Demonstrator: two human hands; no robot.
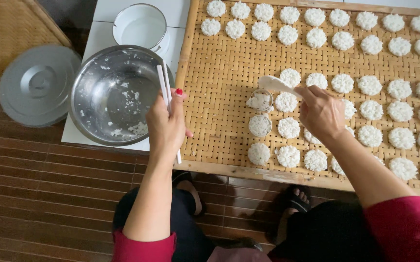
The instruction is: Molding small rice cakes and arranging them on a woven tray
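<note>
The right hand, right of centre in the frame, is closed around the handle of a white paddle whose blade lies over a small round ring mould heaped with sticky rice. The left hand, just left of centre, is clenched on a pair of white chopsticks that point up over the rim of the steel bowl.

Just below the heaped mould sits a second mould, already packed flat. Both rest near the left edge of the woven bamboo tray, among rows of finished rice cakes that stand close together.

Risks, as I judge them — the rice looks sticky, so lifting the paddle could drag the mould sideways into the neighbouring cake and smear it. Pressing unevenly would leave a lopsided cake. The bowl in the upper left holds only scraps, so the rice may run short, and the chopsticks could easily knock its rim. The white enamel pot and grey lid beyond lie well apart from both hands.
</note>
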